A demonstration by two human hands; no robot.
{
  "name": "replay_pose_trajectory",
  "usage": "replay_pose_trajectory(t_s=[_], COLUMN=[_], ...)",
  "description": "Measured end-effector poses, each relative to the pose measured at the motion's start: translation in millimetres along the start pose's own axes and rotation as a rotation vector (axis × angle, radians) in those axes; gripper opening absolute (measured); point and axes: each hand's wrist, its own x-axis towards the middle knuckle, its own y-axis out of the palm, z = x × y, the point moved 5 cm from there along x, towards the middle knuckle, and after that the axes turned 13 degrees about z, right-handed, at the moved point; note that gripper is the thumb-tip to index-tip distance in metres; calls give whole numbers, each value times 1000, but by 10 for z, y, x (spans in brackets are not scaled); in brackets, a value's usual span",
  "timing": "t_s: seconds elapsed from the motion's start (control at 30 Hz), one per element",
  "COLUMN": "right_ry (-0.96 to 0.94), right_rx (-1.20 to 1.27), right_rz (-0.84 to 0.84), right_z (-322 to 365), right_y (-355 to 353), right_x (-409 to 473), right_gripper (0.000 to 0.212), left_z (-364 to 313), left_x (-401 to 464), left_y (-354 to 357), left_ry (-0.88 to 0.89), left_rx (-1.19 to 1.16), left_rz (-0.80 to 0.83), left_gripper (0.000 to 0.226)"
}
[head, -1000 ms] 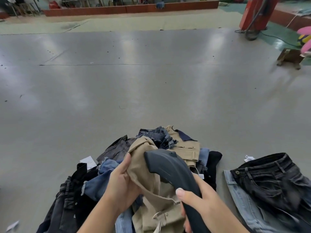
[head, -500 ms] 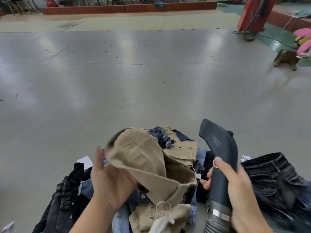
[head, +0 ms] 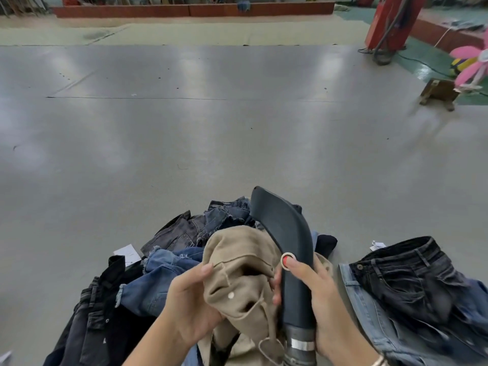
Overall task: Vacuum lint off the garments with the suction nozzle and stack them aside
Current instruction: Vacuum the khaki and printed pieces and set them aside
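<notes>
The grey floor (head: 237,133) fills most of your view, its far edge closed by a low red-brown barrier (head: 190,9). At upper right stand a red machine base (head: 388,19) with a dark hose, a small wooden stool (head: 439,93) and a pink flower-shaped object (head: 470,64). Directly before you lies the heap of garments (head: 163,273), denim in blue, grey and black; it blocks the floor between your arms. To your right, apart from the heap, the stacked dark jeans (head: 412,281) lie on a light-blue pair. Your left hand (head: 192,305) grips the khaki garment (head: 240,270), fingers curled into the bunched cloth, thumb on top, holding it above the heap. Your right hand (head: 314,294) is clamped round the dark suction nozzle (head: 285,239), thumb pressed on a red ringed button; the nozzle rises beside the khaki cloth, touching it, its mouth pointing away from you. A white paper tag (head: 126,253) lies left of the heap and another (head: 377,245) by the jeans; any writing is too small to read.
</notes>
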Motion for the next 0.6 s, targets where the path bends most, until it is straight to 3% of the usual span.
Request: replay_pose_trajectory(t_s=[0.07, 0.17, 0.3, 0.4, 0.5, 0.6], right_ry=[-12, -68, -120, -96, -86, -50], right_rx=[-9, -136, -341, -289, -228, -169], right_rz=[38, 130, 233, 213, 213, 246], right_z=[-17, -15, 0, -39, -103, -200], right_y=[35, 96, 172, 118, 110, 153], right_x=[-6, 11, 32, 73, 107, 115], right_gripper=[35, 52, 49, 60, 63, 60], left_z=[-24, 52, 73, 68, 153, 198], left_x=[-4, -27, 11, 8, -34, -39], left_y=[6, -41, -34, 38, 139, 71], left_ry=[52, -13, 58, 75, -33, -6], left_rx=[-76, -76, -258, -324, -426, -430], left_rz=[-10, -92, -100, -78, -18, -201], left_gripper=[48, 58, 60, 50, 45, 37])
